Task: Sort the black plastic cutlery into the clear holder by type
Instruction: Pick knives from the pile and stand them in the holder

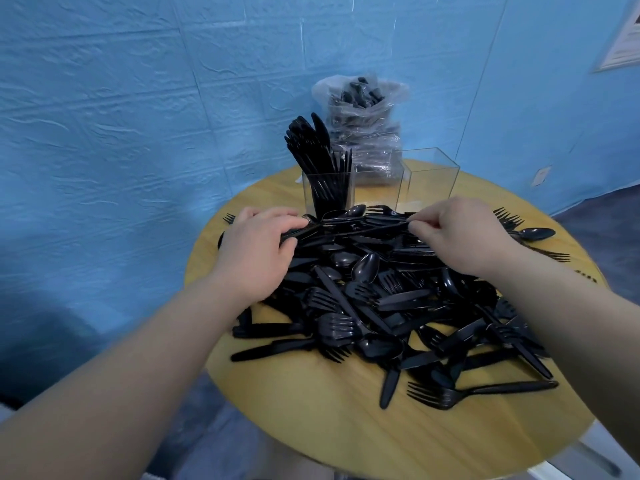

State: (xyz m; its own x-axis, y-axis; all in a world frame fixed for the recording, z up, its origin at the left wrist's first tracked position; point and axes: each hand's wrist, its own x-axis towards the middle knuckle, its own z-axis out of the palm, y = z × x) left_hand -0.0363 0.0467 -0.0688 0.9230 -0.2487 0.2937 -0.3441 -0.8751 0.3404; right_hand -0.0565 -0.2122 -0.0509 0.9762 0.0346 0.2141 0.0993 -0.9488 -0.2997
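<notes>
A big heap of black plastic cutlery (pixel 381 299) with forks, spoons and knives mixed covers the round wooden table (pixel 311 403). At its far edge my left hand (pixel 258 244) grips a bundle of black pieces, fingers curled round them. My right hand (pixel 460 237) pinches the other end of a long black piece (pixel 367 227) that spans between both hands. Behind the heap stands a clear holder (pixel 329 192) packed with upright black knives. To its right a second clear compartment (pixel 429 178) shows nothing inside.
A clear plastic bag (pixel 363 133) full of wrapped black cutlery stands at the table's far edge against the blue wall. Loose forks and a spoon (pixel 536 233) lie at the right rim. The table's near part shows bare wood.
</notes>
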